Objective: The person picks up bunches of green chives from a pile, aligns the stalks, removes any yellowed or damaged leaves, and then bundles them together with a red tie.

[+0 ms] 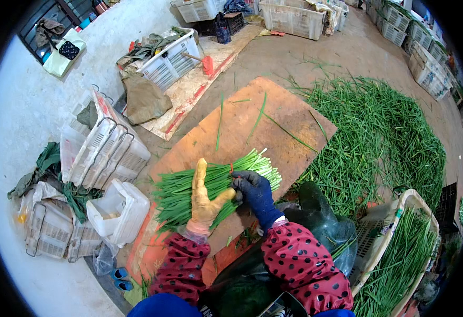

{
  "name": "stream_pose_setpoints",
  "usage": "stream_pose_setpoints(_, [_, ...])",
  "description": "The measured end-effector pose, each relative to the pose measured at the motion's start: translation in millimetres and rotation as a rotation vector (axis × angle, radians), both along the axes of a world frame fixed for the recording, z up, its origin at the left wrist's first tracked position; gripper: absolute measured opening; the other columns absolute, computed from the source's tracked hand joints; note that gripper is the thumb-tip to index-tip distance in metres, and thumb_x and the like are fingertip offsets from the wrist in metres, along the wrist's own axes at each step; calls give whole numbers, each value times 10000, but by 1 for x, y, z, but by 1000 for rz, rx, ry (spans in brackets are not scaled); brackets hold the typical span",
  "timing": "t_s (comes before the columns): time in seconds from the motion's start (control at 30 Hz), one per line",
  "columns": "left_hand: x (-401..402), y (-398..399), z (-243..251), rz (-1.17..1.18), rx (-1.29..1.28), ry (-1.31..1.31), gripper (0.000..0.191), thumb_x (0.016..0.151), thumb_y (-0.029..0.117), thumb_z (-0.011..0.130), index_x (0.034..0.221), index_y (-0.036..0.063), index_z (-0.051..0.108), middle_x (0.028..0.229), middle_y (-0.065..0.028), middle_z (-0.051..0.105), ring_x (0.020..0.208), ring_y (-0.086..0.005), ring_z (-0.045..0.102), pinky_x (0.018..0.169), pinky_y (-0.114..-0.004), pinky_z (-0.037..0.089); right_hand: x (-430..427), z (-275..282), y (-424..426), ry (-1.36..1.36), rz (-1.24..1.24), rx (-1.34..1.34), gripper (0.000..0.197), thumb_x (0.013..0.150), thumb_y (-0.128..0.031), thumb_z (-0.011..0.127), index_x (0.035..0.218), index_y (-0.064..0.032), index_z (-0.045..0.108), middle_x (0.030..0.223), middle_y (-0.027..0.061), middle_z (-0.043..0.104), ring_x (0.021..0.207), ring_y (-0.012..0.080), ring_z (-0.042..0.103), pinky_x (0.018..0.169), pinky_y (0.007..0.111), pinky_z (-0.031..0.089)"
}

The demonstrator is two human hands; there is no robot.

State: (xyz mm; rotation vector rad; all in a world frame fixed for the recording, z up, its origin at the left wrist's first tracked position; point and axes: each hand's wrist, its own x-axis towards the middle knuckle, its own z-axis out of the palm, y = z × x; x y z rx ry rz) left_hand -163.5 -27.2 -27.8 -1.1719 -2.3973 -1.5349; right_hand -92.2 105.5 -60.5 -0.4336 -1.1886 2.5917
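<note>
A thick bundle of green chives (176, 192) lies on a worn orange board (231, 115), its pale cut ends pointing right and its leaves left. My left hand (205, 198), in a yellowish glove, lies over the leafy part with fingers and thumb spread. At the pale end, my right hand (255, 194), in a dark blue glove, pinches a thin red band (232, 168) that crosses the bundle. Whether the band goes all the way round is hidden. Several loose leaves (258, 119) lie farther up the board.
A large heap of loose green leaves (370, 130) covers the floor at right. A basket (404, 194) holding chives stands at lower right. White crates (108, 158) are stacked at left, near a small white tub (116, 210). A filled crate (172, 59) and more crates (293, 20) stand farther back.
</note>
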Motion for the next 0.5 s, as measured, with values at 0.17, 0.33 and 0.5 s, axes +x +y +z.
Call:
stream_pose_setpoints(0.17, [10, 23, -6, 16, -961, 336, 1126, 654, 434, 710, 1429, -21, 32, 1472, -198, 147, 1379, -363, 107, 1075, -548, 164, -18, -1, -11, 17, -83, 374, 175, 845, -139, 580, 945, -4, 628, 720, 52, 609, 594, 121, 549, 554, 257, 445])
stream_pose_setpoints(0.33, [-10, 22, -55, 158, -932, 464, 873, 788, 396, 524, 1415, -49, 110, 1339, -172, 382, 1263, -317, 347, 1014, -460, 301, -23, 13, -20, -72, -110, 825, 196, 835, -211, 593, 859, -23, 640, 716, 134, 607, 633, 218, 586, 613, 324, 464])
stream_pose_setpoints(0.5, [-23, 31, -8, 52, -841, 145, 1184, 593, 361, 794, 1400, -78, 47, 1145, -212, 523, 1056, -339, 517, 929, -381, 407, 61, 6, -13, -171, 159, 1046, 216, 843, -233, 572, 875, -29, 636, 742, 169, 604, 698, 297, 608, 634, 357, 469])
